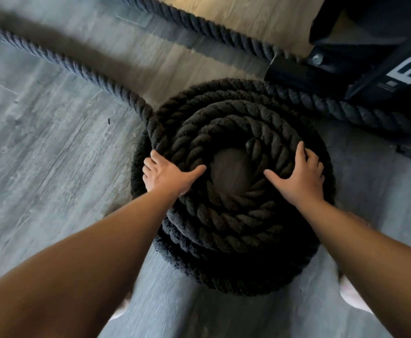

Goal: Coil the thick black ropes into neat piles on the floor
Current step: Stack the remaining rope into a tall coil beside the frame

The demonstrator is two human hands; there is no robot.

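Black rope coil stacked on floor, left hand gripping coil's left upper turns, right hand spread atop coil's right side, loose rope trailing beyond coil

Arms extended. Left hand grips left rim of rope coil, fingers curled over. Right hand rests on its right rim, seemingly spread.
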